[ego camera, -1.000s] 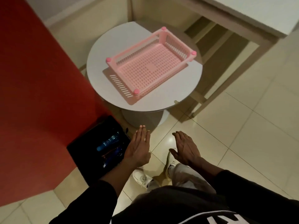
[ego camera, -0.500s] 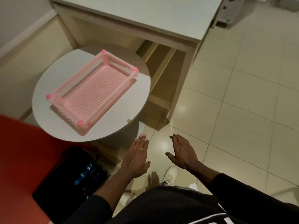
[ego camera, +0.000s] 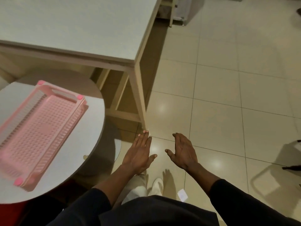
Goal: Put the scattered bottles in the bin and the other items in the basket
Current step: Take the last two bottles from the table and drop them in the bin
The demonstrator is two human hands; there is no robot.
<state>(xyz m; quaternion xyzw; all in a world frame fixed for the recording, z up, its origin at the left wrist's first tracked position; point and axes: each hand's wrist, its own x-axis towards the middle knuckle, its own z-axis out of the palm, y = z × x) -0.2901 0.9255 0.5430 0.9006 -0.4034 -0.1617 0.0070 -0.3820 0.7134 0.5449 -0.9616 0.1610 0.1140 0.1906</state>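
A pink perforated basket [ego camera: 40, 132] sits on a round white table [ego camera: 91, 132] at the left, with nothing inside it. My left hand [ego camera: 138, 154] hangs flat and palm down over the floor, just right of the round table, holding nothing. My right hand [ego camera: 183, 152] hovers beside it with fingers straight and thumb out, holding nothing. The black bin shows only as a dark edge [ego camera: 40, 207] at the bottom left. No loose bottles or other items are in view.
A large white desk [ego camera: 81, 26] with pale wooden legs [ego camera: 140, 98] stands ahead on the left. Beige floor tiles [ego camera: 228, 95] spread to the right. A small white paper scrap [ego camera: 182, 194] lies near my shoes. A metal frame [ego camera: 267, 173] stands at the right edge.
My view has swung to the right. The basket and round table have slid to the left edge and the bin has almost left the frame. Both hands stay flat, holding nothing.
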